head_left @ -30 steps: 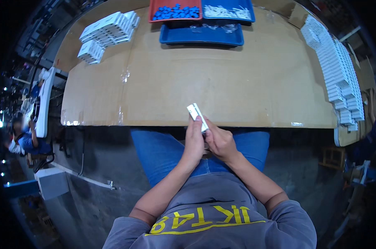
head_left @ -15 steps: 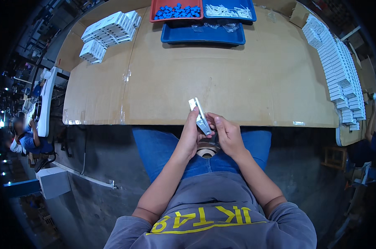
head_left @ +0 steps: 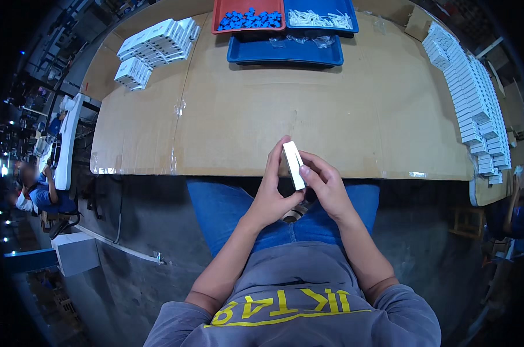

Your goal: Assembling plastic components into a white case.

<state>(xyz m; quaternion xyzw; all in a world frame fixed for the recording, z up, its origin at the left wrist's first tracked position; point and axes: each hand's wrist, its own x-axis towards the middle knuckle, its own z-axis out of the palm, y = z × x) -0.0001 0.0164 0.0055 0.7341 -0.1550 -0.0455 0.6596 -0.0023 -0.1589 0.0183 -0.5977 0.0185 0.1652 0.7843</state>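
Note:
A slim white plastic casing is held between my two hands at the table's near edge, above my lap. My left hand grips it from the left, its fingers along the far side and its thumb at the near end. From the right, my right hand closes on it, with the thumb on its right edge and the fingers partly hidden behind it. Just below the hands, between my thighs, shows part of a round brownish thing whose kind I cannot make out.
Cardboard covers the table. At the back stand a red tray of blue pieces, a blue tray of white sticks and a lower blue tray with clear plastic bits. White casings are stacked at left and right. A person sits far left.
The casing has been turned, so a plain white narrow face now shows where its grey inner side showed before. My left fingers reached around its far end, and my right thumb moved onto its edge.

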